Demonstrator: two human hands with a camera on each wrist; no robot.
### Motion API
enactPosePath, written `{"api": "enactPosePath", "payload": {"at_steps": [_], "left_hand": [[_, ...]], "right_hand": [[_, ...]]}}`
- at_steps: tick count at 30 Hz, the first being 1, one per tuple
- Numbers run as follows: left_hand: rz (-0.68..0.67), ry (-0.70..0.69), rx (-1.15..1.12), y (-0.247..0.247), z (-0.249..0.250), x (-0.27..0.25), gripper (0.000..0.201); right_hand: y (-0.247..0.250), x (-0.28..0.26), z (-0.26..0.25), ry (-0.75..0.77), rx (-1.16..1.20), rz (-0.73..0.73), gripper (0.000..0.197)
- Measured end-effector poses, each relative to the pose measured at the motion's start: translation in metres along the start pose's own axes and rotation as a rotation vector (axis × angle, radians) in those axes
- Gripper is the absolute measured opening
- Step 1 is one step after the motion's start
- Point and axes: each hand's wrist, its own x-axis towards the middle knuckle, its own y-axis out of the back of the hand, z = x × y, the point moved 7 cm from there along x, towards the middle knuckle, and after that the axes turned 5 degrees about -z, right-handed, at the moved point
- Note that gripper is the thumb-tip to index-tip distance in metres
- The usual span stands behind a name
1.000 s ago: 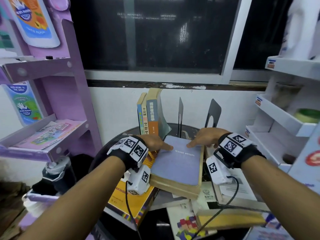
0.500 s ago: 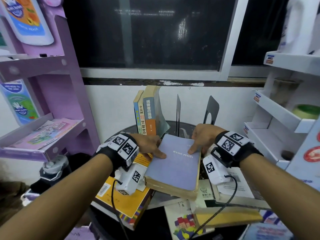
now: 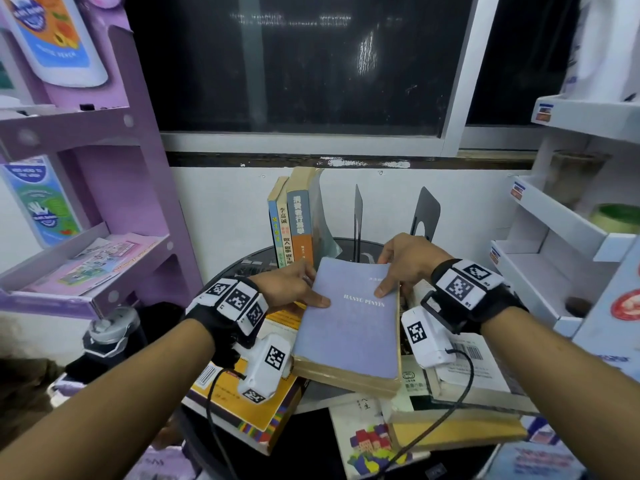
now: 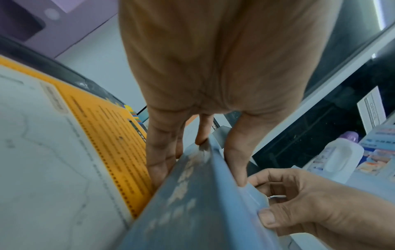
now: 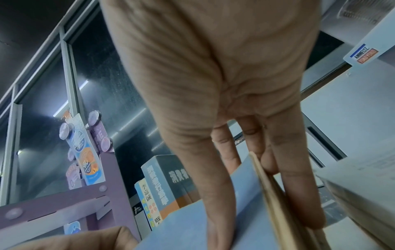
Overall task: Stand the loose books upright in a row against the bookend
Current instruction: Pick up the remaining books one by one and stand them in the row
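Observation:
A thick lavender-blue book (image 3: pixel 349 327) titled HANYU PINYIN lies tilted above a heap of loose books. My left hand (image 3: pixel 311 292) grips its left edge near the spine, thumb on the cover and fingers underneath (image 4: pixel 156 162). My right hand (image 3: pixel 388 275) grips the far right corner the same way, with its fingers (image 5: pixel 299 194) under the page block. Behind it, three books (image 3: pixel 294 223) stand upright in a row on the round black table (image 3: pixel 249 265). Two black metal bookends (image 3: pixel 358 216) (image 3: pixel 424 216) stand to their right.
Under and around the held book lie a yellow book (image 3: pixel 242 403), white books (image 3: pixel 474 372), a book with coloured houses (image 3: pixel 367 441) and a tan one (image 3: pixel 450 431). A purple rack (image 3: pixel 104 140) stands left, white shelves (image 3: pixel 554 216) right, the wall close behind.
Both hands went from resting on the book's far edge to gripping its sides with thumbs on the cover. The book has come up off the heap and a little nearer to me.

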Motion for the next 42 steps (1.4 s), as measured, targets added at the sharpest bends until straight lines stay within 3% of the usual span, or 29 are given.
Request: {"api": "enactPosePath", "payload": {"at_steps": [2, 8, 12, 14, 19, 27, 34, 42], "left_hand": [[0.026, -0.008, -0.084, 0.002, 0.001, -0.001, 0.033], [0.05, -0.063, -0.276, 0.012, 0.014, 0.0, 0.096], [0.082, -0.109, -0.33, 0.023, 0.023, -0.002, 0.109], [0.1, -0.142, -0.335, 0.029, 0.029, -0.004, 0.108], [0.125, -0.243, -0.304, 0.037, 0.042, -0.012, 0.081], [0.279, -0.457, -0.351, 0.057, 0.052, -0.019, 0.086], [0.404, -0.528, -0.39, 0.055, 0.033, -0.023, 0.089], [0.381, -0.584, -0.505, 0.051, 0.026, -0.022, 0.065]], "right_hand": [[0.006, -0.002, -0.001, 0.006, 0.012, 0.021, 0.05], [0.03, -0.013, -0.006, 0.057, 0.088, 0.117, 0.048], [0.049, -0.02, -0.012, 0.11, 0.121, 0.23, 0.05], [0.056, -0.023, -0.016, 0.137, 0.159, 0.29, 0.05], [0.071, -0.029, -0.03, 0.22, 0.171, 0.435, 0.047], [0.082, -0.035, -0.049, 0.371, 0.199, 0.627, 0.044], [0.064, -0.037, -0.056, 0.474, 0.207, 0.656, 0.039], [0.043, -0.023, -0.059, 0.529, 0.295, 0.63, 0.044]]}}
